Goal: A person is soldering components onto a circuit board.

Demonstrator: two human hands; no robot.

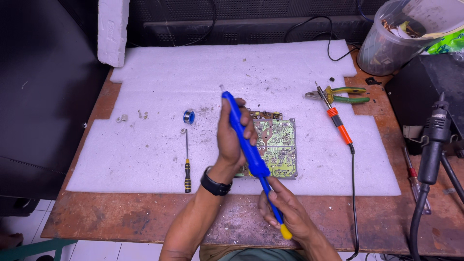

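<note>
My left hand (233, 137) is wrapped around the barrel of a blue desoldering pump (244, 140), whose clear tip points up and away. My right hand (285, 212) grips the pump's lower end, thumb by the yellow plunger knob (286, 233). A black watch sits on my left wrist. Under the hands lies a green circuit board (275, 147), solder side up, on a white foam sheet (159, 96).
A small black-and-yellow screwdriver (187, 166) and a solder spool (189, 116) lie left of the board. An orange-handled soldering iron (338, 123) and yellow-green pliers (345, 94) rest to the right. A plastic tub (386, 43), a black box and a hot-air handle (432, 145) stand far right.
</note>
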